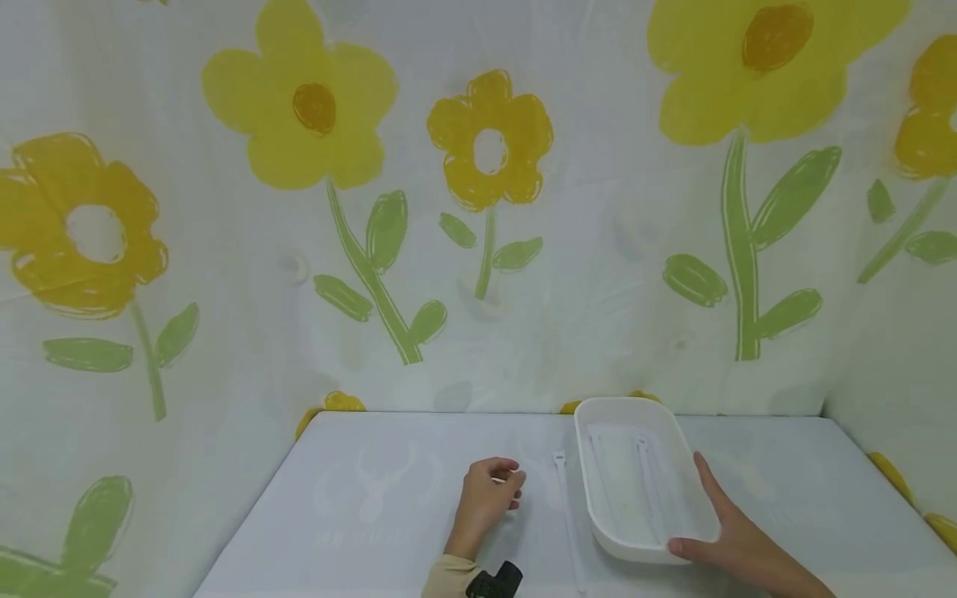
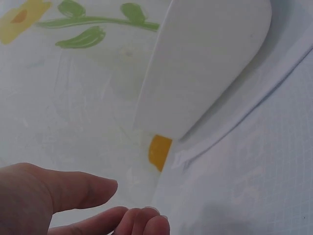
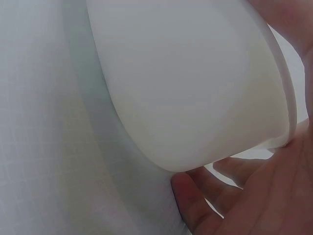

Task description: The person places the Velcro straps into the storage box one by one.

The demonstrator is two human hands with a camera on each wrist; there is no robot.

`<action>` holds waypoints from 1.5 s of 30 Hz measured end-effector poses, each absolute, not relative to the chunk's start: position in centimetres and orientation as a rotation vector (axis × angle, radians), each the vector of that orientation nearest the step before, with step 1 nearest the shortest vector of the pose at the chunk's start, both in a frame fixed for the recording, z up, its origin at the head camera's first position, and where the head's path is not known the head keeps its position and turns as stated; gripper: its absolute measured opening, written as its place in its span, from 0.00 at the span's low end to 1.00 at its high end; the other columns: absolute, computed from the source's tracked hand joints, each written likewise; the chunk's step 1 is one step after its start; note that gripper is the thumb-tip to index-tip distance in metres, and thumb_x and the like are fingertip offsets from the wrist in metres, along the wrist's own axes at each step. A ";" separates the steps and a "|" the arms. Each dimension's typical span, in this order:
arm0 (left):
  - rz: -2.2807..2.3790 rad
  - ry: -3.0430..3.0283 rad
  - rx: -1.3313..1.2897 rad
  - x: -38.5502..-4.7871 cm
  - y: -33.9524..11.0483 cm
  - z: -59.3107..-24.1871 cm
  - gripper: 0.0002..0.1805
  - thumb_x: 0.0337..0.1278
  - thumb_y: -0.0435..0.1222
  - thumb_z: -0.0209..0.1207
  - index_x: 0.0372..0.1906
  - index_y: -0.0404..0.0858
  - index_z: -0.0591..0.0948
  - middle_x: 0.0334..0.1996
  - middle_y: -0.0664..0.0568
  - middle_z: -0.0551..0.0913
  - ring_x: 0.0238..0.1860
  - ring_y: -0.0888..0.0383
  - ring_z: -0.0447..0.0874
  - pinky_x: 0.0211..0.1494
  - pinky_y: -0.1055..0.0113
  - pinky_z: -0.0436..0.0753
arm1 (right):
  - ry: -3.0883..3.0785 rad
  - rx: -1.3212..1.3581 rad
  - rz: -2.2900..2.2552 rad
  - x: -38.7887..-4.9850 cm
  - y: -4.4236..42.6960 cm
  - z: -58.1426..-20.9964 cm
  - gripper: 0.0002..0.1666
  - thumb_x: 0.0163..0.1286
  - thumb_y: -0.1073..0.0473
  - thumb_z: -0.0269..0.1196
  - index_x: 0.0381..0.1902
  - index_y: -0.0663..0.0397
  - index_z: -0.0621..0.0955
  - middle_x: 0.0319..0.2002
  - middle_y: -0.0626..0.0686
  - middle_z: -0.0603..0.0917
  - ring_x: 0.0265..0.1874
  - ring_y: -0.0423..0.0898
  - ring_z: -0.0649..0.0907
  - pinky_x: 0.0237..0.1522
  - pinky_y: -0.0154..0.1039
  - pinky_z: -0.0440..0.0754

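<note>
A white plastic tray [image 1: 620, 548] stands at the right of the table, with thin white cable ties [image 1: 646, 477] lying lengthwise inside. My right hand [image 1: 748, 540] holds the tray by its near right corner, thumb at the near rim. In the right wrist view, fingers [image 3: 188, 196] reach round the tray's outer wall. Left of the tray, another cable tie [image 1: 566, 507] lies on the tabletop, its head pointing away from me. My left hand [image 1: 486, 498] is just left of that tie, apart from it, fingers loosely curled around nothing.
The tabletop [image 1: 336, 498] has a white cover with faint printing. Behind it rises a white curtain [image 1: 598, 332] with yellow flowers, which also runs along both sides. A black device [image 1: 495, 580] sits on my left wrist.
</note>
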State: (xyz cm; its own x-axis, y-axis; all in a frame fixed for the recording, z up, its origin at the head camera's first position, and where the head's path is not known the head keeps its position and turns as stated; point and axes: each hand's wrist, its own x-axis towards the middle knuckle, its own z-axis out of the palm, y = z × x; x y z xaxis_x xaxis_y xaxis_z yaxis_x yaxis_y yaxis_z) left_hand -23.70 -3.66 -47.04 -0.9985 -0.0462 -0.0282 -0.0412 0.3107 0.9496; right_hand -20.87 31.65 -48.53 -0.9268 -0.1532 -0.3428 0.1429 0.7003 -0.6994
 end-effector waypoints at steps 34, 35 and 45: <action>-1.438 -2.816 0.075 -23.0 -2.5 -47.4 0.18 0.58 0.38 0.70 0.46 0.27 0.85 0.31 0.48 0.83 0.29 0.59 0.80 0.31 0.66 0.81 | 2.516 -0.049 -1.179 -20.0 31.6 -48.1 0.82 0.62 0.39 0.73 0.79 0.40 0.19 0.80 0.74 0.30 0.77 0.81 0.43 0.71 0.82 0.56; -1.410 -2.829 0.066 -22.9 -2.3 -47.6 0.18 0.58 0.38 0.70 0.45 0.27 0.85 0.30 0.49 0.83 0.30 0.59 0.78 0.32 0.66 0.80 | 2.513 -0.048 -1.176 -20.0 31.5 -48.1 0.82 0.62 0.39 0.73 0.79 0.41 0.19 0.80 0.74 0.30 0.77 0.81 0.43 0.71 0.82 0.57; -1.297 -2.851 -0.042 -22.3 -0.7 -47.8 0.22 0.54 0.37 0.73 0.46 0.23 0.84 0.22 0.54 0.76 0.24 0.62 0.71 0.27 0.71 0.73 | 2.481 0.033 -1.164 -20.7 31.3 -47.6 0.82 0.61 0.35 0.73 0.78 0.40 0.18 0.81 0.72 0.28 0.78 0.80 0.42 0.72 0.82 0.52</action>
State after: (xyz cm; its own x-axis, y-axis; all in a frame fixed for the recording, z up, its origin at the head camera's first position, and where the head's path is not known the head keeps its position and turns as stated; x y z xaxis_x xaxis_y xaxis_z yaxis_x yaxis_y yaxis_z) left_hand -22.26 -0.67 -47.76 -0.9996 0.0204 0.0198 0.0283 0.6569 0.7534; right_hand -20.66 31.35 -47.64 -0.9203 -0.1449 -0.3633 0.1870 0.6529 -0.7340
